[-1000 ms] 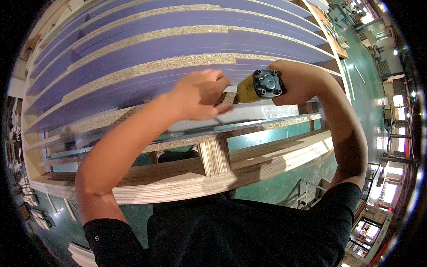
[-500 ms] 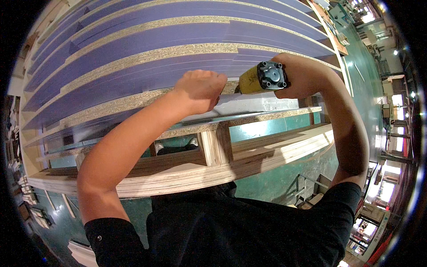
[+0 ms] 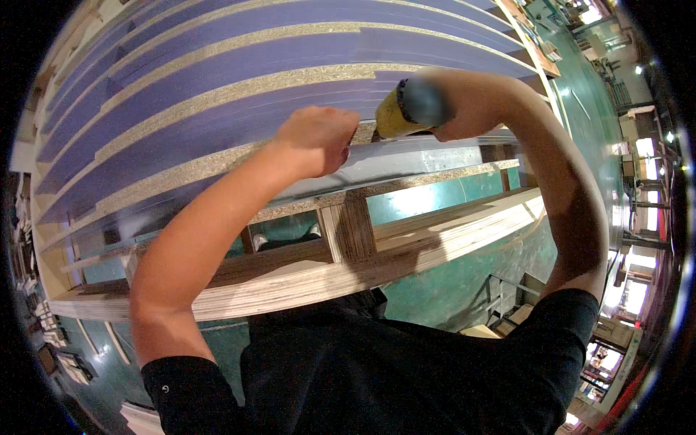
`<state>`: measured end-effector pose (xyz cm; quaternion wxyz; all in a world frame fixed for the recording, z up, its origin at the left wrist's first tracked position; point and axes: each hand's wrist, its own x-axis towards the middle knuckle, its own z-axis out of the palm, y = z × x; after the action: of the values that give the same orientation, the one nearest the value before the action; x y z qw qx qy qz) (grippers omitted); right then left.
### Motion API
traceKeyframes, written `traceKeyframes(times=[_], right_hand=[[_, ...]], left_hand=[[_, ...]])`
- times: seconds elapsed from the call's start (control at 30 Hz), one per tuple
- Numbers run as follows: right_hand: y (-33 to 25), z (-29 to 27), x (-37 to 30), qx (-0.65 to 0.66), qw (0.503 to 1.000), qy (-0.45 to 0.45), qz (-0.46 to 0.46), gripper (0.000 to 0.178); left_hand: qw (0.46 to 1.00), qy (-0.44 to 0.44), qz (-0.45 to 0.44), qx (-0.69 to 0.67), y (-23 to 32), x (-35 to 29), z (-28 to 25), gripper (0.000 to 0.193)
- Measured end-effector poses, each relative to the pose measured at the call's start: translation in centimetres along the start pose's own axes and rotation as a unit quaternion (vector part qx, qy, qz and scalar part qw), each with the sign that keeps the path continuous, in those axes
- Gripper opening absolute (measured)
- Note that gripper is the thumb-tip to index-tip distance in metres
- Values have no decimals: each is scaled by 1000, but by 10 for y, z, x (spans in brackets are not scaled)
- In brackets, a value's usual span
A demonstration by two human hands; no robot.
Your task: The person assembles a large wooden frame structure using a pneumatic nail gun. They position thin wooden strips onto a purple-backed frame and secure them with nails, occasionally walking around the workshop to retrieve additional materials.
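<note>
- My right hand [image 3: 464, 116], upper centre of the frame, has its grip wrapped around a yellow power tool [image 3: 403, 110]; the tool's black rear end is blurred and I cannot make out its details.
- The tool's nose points to the left of the frame and meets the edge of the stacked panels just beside my left hand.
- My left hand [image 3: 315, 139], a little left of centre, is curled into a narrow, fist-like grip with the knuckles up; it rests against the pale grey strip [image 3: 406, 156] that runs along the panel edge. I cannot tell whether the fingers pinch anything small.
- The two hands sit near each other, the tool between them, right hand higher in the frame than the left.
- Both forearms come up from the lower edge; a black shirt [image 3: 406, 362] fills the bottom of the picture.
- The panels [image 3: 217, 65] are purple-faced boards with raw chipboard edges, stacked stepwise and filling the upper half of the frame from upper left to upper right.
- Below the hands a frame of light plywood [image 3: 435, 243] with an upright wooden block [image 3: 355, 228] carries the stack, curving across the middle of the frame.
- Through the gaps and at lower left and right, a green floor [image 3: 435, 199] shows.
- At the far right edge, workshop benches and bright windows [image 3: 638, 148] appear, small and bent by the lens.
</note>
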<state>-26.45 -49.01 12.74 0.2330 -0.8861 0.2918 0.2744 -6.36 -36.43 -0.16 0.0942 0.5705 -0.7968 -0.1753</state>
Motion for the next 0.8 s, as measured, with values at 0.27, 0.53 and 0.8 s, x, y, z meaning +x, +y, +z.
traceKeyframes(times=[0.27, 0.53, 0.8], right_hand=[[-20, 25, -48, -35, 996, 61, 50, 42], [-53, 196, -206, 355, 925, 104, -87, 54], [-170, 566, -135, 547, 728, 309, 274, 59]], left_hand=[[1000, -17, 12, 15, -5, 0, -4, 30], [999, 12, 33, 24, -5, -5, 2, 51], [985, 56, 157, 37, -23, 7, 19, 61]])
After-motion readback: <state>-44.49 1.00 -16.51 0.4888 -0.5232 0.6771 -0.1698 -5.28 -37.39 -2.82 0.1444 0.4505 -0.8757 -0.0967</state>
